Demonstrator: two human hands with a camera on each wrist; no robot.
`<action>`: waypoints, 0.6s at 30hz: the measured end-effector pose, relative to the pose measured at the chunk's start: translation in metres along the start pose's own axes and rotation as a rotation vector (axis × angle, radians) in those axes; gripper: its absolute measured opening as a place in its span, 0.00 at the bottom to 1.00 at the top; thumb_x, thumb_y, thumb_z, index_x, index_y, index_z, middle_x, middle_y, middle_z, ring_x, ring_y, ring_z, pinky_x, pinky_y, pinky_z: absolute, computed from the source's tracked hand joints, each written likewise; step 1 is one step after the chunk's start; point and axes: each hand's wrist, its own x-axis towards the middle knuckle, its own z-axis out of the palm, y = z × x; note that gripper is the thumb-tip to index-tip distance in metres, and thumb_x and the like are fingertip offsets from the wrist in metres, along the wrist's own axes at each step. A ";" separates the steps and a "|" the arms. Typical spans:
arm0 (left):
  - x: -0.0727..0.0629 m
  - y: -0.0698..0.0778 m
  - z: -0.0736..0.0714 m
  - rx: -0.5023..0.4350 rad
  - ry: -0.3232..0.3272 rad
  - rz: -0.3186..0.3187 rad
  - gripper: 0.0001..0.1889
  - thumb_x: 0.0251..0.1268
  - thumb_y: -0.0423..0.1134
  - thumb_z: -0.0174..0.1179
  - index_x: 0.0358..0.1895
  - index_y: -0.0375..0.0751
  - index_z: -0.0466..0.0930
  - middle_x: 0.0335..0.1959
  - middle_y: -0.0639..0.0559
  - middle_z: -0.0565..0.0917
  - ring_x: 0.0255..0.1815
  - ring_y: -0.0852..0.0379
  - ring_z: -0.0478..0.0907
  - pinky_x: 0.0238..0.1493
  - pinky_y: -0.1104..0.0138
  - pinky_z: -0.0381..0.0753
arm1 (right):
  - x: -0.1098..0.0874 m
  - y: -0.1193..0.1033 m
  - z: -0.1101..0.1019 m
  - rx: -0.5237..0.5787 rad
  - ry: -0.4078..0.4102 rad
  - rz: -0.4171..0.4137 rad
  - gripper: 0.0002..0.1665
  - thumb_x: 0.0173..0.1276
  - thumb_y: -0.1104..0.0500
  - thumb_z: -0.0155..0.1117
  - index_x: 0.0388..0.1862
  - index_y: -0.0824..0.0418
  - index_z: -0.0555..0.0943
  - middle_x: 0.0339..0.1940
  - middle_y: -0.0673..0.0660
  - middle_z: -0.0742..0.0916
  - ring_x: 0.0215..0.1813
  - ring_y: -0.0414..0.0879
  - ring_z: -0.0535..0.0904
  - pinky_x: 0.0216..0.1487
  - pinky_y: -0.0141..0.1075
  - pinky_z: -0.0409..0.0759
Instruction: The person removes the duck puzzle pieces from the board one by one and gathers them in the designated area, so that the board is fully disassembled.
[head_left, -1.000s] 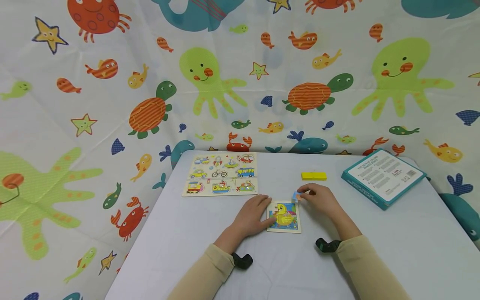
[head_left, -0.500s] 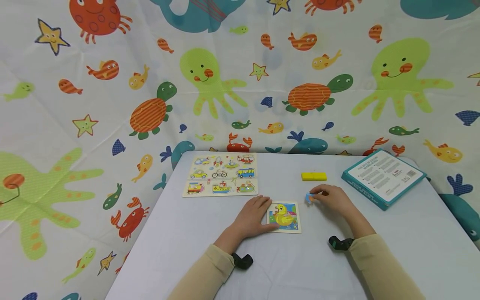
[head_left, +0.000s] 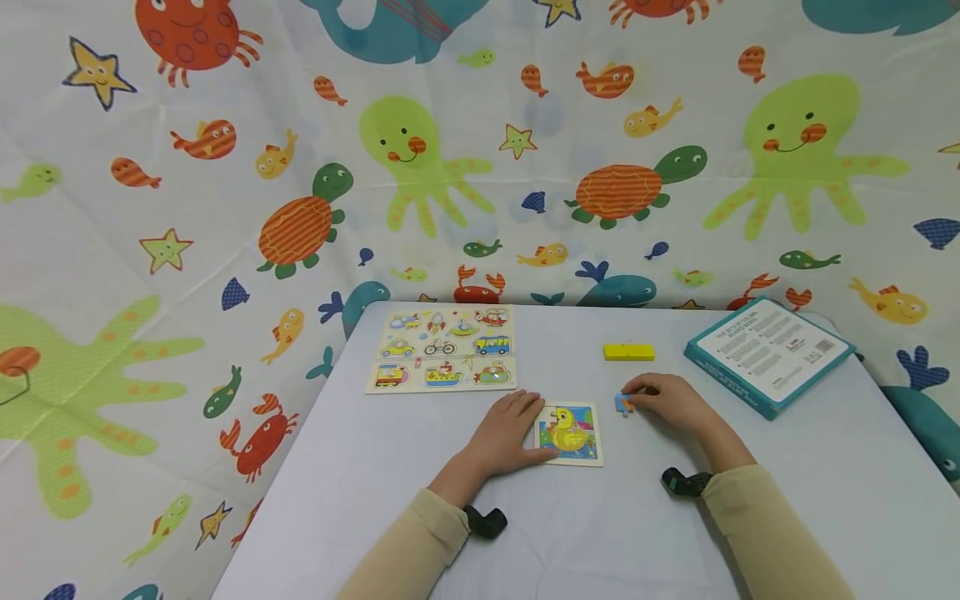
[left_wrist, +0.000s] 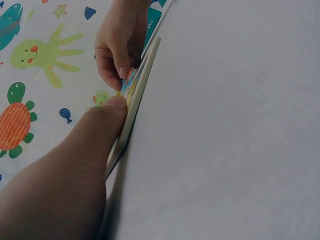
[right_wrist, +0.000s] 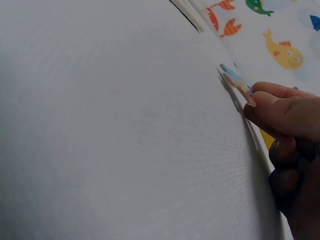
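A small wooden jigsaw puzzle (head_left: 573,435) with a yellow duck picture lies flat at mid-table. My left hand (head_left: 501,433) rests along its left side, fingers extended, thumb laid over the lower-left corner; the left wrist view shows that thumb (left_wrist: 97,125) on the board's face. To the right of the board, my right hand (head_left: 670,404) pinches a small blue and orange puzzle piece (head_left: 623,404) between thumb and fingers. In the right wrist view the puzzle piece (right_wrist: 236,85) is tilted, low over the white cloth. Whether it touches the cloth I cannot tell.
A larger wooden puzzle board (head_left: 442,350) with vehicle pictures lies at the back left. A yellow block (head_left: 628,352) is behind my right hand. At the back right lies a teal and white boxed book (head_left: 771,354). A sea-animal curtain (head_left: 465,167) hangs behind the table.
My right hand has moved right with the puzzle piece, away from the duck puzzle's upper-right corner, and has lowered it slightly. The left hand stays put, its thumb shifted a little down the board.
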 end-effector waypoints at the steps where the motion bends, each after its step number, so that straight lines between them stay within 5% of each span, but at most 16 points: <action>1: 0.000 0.000 0.000 -0.002 0.000 -0.001 0.50 0.59 0.80 0.43 0.78 0.50 0.56 0.77 0.55 0.61 0.80 0.52 0.53 0.79 0.56 0.56 | 0.001 0.001 0.000 0.001 0.000 0.001 0.12 0.72 0.48 0.62 0.49 0.49 0.85 0.46 0.54 0.85 0.47 0.51 0.75 0.48 0.40 0.76; 18: 0.001 0.000 0.001 -0.011 0.006 -0.008 0.50 0.59 0.79 0.44 0.78 0.51 0.57 0.77 0.56 0.61 0.80 0.53 0.53 0.79 0.56 0.56 | 0.000 -0.001 -0.002 0.028 -0.003 0.011 0.15 0.71 0.47 0.63 0.52 0.50 0.84 0.46 0.54 0.85 0.47 0.50 0.74 0.48 0.40 0.77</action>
